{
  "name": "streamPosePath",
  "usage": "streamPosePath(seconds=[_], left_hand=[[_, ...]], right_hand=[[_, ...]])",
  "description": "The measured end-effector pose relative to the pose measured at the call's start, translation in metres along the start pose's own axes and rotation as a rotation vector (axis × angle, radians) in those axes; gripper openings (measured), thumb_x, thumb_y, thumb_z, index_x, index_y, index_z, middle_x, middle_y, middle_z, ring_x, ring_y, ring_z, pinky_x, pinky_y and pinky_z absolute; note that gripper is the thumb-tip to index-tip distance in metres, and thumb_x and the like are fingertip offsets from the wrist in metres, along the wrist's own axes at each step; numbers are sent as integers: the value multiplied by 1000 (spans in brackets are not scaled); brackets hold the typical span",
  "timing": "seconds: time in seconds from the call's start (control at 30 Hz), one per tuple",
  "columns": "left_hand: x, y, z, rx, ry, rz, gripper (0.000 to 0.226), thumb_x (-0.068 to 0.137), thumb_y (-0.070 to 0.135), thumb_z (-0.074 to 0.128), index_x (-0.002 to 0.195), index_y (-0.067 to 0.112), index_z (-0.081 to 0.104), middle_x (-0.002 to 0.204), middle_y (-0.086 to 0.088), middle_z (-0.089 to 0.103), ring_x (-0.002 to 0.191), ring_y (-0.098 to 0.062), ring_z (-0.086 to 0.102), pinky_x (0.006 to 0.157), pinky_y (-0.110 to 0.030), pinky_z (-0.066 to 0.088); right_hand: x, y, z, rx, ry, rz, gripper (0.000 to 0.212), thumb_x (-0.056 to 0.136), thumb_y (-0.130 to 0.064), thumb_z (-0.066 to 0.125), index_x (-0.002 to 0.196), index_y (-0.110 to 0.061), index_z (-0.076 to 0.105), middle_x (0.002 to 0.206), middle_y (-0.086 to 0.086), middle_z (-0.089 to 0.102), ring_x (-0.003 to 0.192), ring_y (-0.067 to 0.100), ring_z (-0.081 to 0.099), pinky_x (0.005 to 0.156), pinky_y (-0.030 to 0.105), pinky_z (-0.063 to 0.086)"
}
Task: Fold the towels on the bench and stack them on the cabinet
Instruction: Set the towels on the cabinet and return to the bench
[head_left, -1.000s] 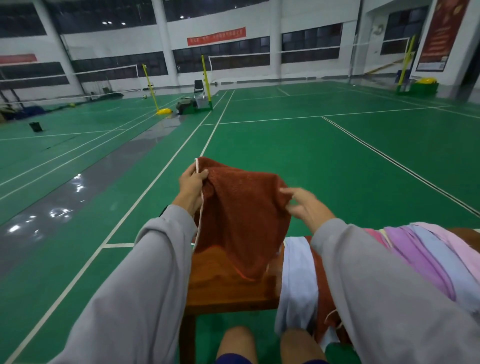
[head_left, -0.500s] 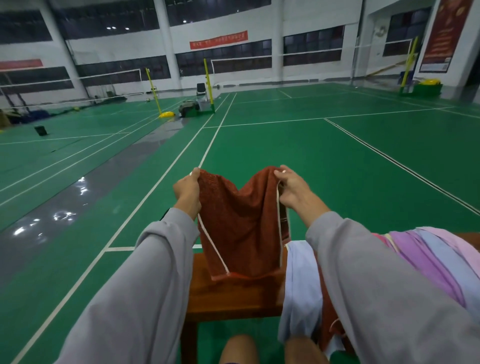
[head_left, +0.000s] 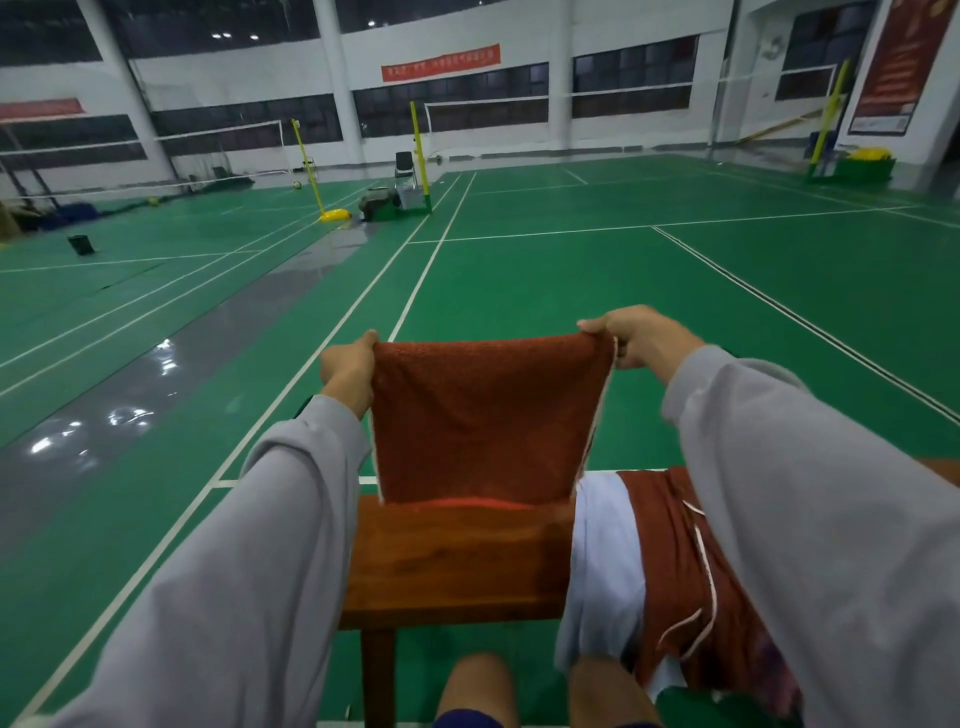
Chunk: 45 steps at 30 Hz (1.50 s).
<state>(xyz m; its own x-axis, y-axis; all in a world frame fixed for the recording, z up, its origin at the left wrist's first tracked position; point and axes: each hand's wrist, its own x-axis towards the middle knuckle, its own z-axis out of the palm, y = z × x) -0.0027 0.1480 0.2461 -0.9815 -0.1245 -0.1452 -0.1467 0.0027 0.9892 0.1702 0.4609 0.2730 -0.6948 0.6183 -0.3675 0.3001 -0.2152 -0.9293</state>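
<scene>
Broadly, a green court floor (head_left: 519, 270) with white lines spreads beyond and below both hands. Two grey sleeves (head_left: 234, 571) reach forward from the lower corners of the head view. Beneath the hands stands a brown wooden bench (head_left: 457, 561), whose near edge and one leg show between the forearms.

Between the hands hangs a rust-red towel (head_left: 483, 421), stretched flat by its top edge, with its lower edge touching the bench top. A thin white trim runs down its side below the right hand.

Below the right forearm, a pale blue-white towel (head_left: 605, 545) drapes over the near edge of the bench, just beside the held towel. Touching it on the side farther from the left hand lies a second rust-red towel (head_left: 670, 561) with white corded edging, partly hidden by the right sleeve.

The left hand (head_left: 349, 369) pinches the top left corner of the stretched towel, fingers curled over the cloth. The right hand (head_left: 641, 338) pinches the top right corner in like manner. Two bare knees (head_left: 475, 686) show below the bench edge.
</scene>
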Motion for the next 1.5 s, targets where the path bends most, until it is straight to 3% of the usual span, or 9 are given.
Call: streamPosePath(seconds=[0.2,0.33,0.53,0.73,0.9,1.1,1.27,1.4,1.5], left_hand=[[-10,4,1,-164,-175,30,16,98,11,66,109,-1,69,88,-7,71,67,-16,69,63,-29,60],[-19,4,-1,-175,-281,104,15,102,-1,53,106,7,64,85,-8,65,62,-15,63,58,-29,58],[-26,1,-7,-309,-323,124,11,97,-1,63,107,3,66,88,-7,69,75,-16,68,72,-26,61],[-12,-8,-16,173,-171,437,12,85,6,79,80,15,74,82,0,72,76,-11,66,81,-28,53],[-4,-9,-18,619,-118,621,20,80,15,85,75,14,66,79,-4,68,77,-21,62,76,-33,50],[3,-17,-13,612,-285,430,19,77,9,88,77,5,69,82,-16,75,79,-30,75,81,-45,63],[-1,-26,-4,469,-379,129,26,79,-3,84,85,-4,58,78,-19,67,54,-23,69,50,-30,60],[11,-36,-3,582,-389,261,47,79,-1,84,120,3,62,98,-17,72,85,-27,73,79,-41,62],[16,-32,-1,795,-361,483,22,81,12,85,102,12,79,91,-6,75,87,-22,69,83,-35,54]], right_hand=[[13,-3,0,166,-10,-74,12,93,7,64,90,-4,63,86,8,64,68,15,60,65,27,56],[15,7,7,-266,95,-405,33,83,12,70,113,-1,72,100,13,70,82,19,64,80,30,54],[14,10,7,-1074,254,-672,16,82,1,61,84,-5,75,87,16,72,83,34,67,78,40,58],[3,17,6,-1367,420,-745,21,88,2,52,91,-11,67,92,14,69,85,37,66,70,38,51],[8,21,4,-1409,416,-746,20,86,5,53,96,-4,68,103,23,68,93,42,67,70,39,47],[8,23,-4,-1435,364,-688,11,87,3,57,87,-7,62,96,19,68,81,37,62,68,39,50],[13,37,-8,-1450,337,-635,12,87,0,57,86,-11,54,93,15,61,92,39,66,69,38,45],[27,41,-13,-1376,291,-595,7,86,-5,66,91,-9,63,94,13,65,86,37,65,71,39,52],[33,38,-15,-1344,228,-581,11,85,-2,62,88,-9,69,86,13,65,75,33,62,68,37,52]])
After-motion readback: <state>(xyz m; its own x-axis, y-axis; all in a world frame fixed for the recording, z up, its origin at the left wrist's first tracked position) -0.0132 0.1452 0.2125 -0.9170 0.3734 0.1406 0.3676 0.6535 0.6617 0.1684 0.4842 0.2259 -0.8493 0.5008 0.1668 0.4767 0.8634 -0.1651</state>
